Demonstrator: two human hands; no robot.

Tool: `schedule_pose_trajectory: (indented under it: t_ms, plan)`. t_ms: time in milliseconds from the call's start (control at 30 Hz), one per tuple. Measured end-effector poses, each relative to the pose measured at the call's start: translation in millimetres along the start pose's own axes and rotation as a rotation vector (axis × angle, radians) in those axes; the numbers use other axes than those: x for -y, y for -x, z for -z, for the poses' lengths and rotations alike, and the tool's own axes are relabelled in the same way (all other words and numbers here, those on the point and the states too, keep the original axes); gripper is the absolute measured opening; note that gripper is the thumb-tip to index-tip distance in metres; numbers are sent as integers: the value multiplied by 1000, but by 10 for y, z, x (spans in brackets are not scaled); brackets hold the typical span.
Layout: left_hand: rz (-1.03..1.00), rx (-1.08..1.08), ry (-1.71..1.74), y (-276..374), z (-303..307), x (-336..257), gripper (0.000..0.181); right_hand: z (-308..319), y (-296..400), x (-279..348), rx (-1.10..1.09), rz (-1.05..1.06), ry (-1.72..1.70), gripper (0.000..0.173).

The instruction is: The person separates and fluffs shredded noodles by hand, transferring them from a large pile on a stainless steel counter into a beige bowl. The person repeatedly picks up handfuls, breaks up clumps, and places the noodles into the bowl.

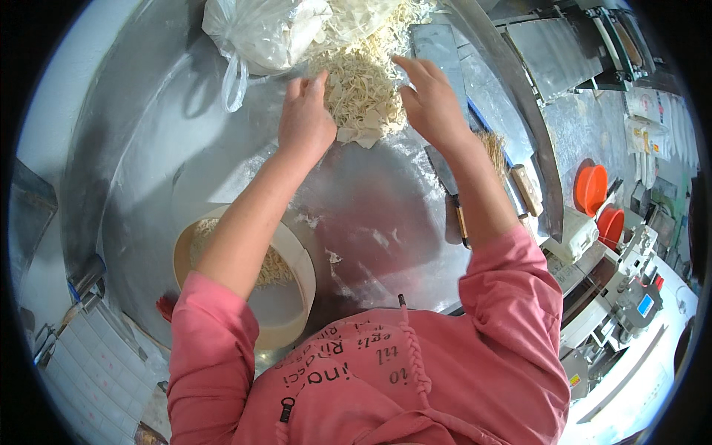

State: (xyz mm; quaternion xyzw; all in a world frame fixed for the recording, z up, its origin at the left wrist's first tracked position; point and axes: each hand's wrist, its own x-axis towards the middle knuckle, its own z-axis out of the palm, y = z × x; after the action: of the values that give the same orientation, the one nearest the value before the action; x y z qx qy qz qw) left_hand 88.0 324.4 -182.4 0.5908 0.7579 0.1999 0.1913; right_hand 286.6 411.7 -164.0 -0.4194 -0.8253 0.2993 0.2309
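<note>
A loose pile of pale cut dough strips [364, 92], with wider flat scraps at its near edge, lies on the metal work surface [384, 222]. My left hand [308, 114] is at the pile's left edge, fingers pointing away from me and nothing visible in its grasp. To the right, my right hand [434, 100] has its thumb and fingers apart beside the strips. Whether the fingertips touch them is hard to tell. A tied clear plastic bag [267, 33] with pale contents sits behind my left hand. Beyond my right hand lies a flat metal blade [439, 50].
A round sieve [306, 261] holding pale strips stands under my left forearm. By my right forearm are a knife [445, 169], a straw brush [492, 147] and a wooden handle [525, 189]. The metal rim [542, 144] curves along the right; orange bowls [591, 189] and machinery stand beyond.
</note>
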Motion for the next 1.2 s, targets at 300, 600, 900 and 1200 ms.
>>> schedule_pose_trajectory:
  t_ms: [300,600,900,1200]
  plan:
    - [-142,107,7,94,51,33,40,-420,58,197,-2,189,114,38]
    - [-23,247,-2,690,443,139,59,-49,928,348,20,-66,171,60]
    - [96,341,-141,367,282,-152,97,-301,217,48,-73,2,199,47]
    - [55,444,-33,575,340,-6,91,-131,603,240,71,41,-31,46]
